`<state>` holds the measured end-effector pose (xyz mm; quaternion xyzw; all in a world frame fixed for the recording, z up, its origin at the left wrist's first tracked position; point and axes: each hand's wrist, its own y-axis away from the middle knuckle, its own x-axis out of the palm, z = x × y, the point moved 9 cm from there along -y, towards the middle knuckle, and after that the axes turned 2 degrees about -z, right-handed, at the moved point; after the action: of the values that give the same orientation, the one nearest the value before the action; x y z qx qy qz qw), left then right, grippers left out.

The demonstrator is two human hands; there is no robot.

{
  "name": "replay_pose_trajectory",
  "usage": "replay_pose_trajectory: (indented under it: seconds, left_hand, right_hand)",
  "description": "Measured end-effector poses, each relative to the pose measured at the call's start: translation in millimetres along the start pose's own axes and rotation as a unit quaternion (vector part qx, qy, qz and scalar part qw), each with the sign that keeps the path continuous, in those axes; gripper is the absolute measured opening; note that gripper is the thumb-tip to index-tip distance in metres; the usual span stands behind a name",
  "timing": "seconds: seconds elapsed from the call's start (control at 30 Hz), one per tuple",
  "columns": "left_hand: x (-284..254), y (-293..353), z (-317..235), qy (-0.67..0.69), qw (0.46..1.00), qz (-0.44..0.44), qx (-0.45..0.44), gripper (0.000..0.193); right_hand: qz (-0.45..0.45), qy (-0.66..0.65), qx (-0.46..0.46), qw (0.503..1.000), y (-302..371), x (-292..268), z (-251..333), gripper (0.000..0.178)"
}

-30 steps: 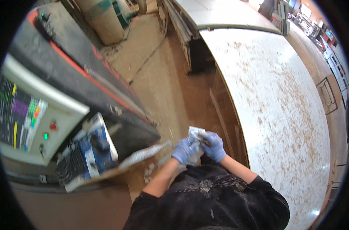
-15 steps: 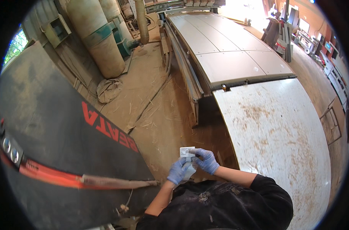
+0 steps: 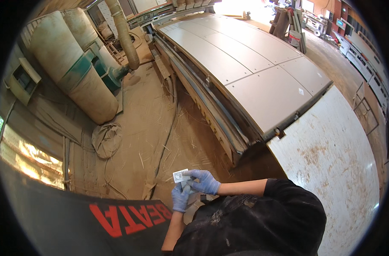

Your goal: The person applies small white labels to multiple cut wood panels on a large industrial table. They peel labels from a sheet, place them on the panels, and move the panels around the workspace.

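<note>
Both my hands wear pale blue gloves and are together in front of my body. My right hand (image 3: 206,182) pinches a small white printed label (image 3: 180,176) by its right edge. Just below it, my left hand (image 3: 180,199) is closed, fingers up, on a whitish strip, partly hidden between the hands. Pale sheet material shows under my right hand, against my dark shirt; where it ends is hidden.
To the right stands a long machine bed with pale cut panels (image 3: 263,91), then a dusty white table (image 3: 331,158). A black cabinet (image 3: 75,213) with red lettering is at lower left. Dust collector bags (image 3: 58,47), a hose (image 3: 171,121) and a crumpled sack (image 3: 106,141) lie beyond.
My view has turned, so the panels loom larger and the black cabinet sits lower. My hands have shifted left in the picture, still holding the label, which is now slightly tilted.
</note>
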<state>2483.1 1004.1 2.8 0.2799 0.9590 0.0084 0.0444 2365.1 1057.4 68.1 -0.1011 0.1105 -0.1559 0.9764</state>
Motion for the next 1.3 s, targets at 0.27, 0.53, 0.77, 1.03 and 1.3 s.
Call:
replay_pose_trajectory:
  seconds: [0.27,0.53,0.77,1.03,1.3]
  left_hand:
    - [-22.4,-225.3,24.1,-0.179,0.982,0.058,0.033,0.028]
    - [-57.4,-499.7,-17.0,-0.168,0.982,0.001,0.082,0.026]
    - [-111.5,-688.0,-28.5,0.11,0.987,-0.095,0.066,0.026]
    - [-220.1,-926.7,4.1,0.019,0.981,-0.177,0.082,0.024]
    - [-325.9,-1224.5,-73.7,0.011,0.976,-0.11,0.19,0.026]
  right_hand:
    - [-0.061,-0.021,0.049,0.997,-178.6,-25.3,-84.2,0.037]
    - [-0.048,-0.014,-0.04,0.998,-461.0,-64.3,-121.8,0.037]
    - [-0.101,0.096,-0.097,0.986,-652.6,-88.2,-137.8,0.034]
    - [-0.145,0.169,-0.066,0.973,-864.0,-88.7,-230.1,0.036]
    - [-0.287,0.234,0.001,0.929,-1154.4,-97.0,-296.4,0.039]
